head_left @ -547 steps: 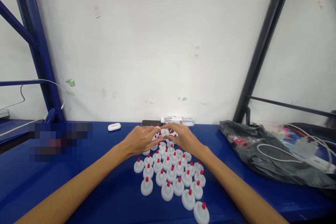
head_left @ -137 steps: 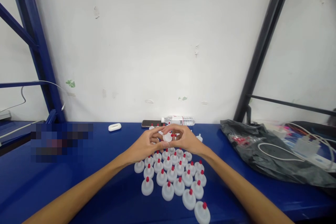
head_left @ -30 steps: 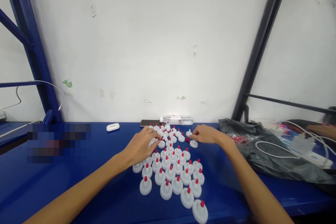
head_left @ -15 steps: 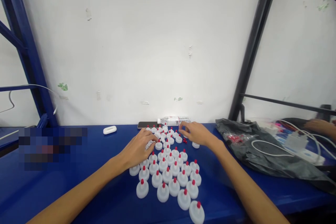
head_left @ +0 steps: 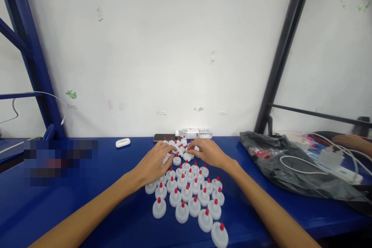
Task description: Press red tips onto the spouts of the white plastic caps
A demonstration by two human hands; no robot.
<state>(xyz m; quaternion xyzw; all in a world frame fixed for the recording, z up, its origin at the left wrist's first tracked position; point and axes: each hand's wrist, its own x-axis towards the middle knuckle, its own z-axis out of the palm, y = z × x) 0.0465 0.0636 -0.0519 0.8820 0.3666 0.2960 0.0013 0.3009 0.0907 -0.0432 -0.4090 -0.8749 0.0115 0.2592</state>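
Red-tipped white plastic domes (head_left: 182, 214) spread toward six o'clock; left hand (head_left: 157, 163) and right hand (head_left: 209, 153) bend over farther ones, whether gripping I can't tell. Clear plastic bottle (head_left: 193, 134) at twelve; at three, crumpled black plastic (head_left: 267, 171) bears a clear bag (head_left: 275, 153) of red pieces (head_left: 262, 153).

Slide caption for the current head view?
Left hand and right hand among domed white pieces, most red-tipped, spread over a blue table.

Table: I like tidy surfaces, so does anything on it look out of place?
The bottle lies on its side by the wall, the bag is crumpled, and the red-tipped domes stand in ragged rows; no spill shows.
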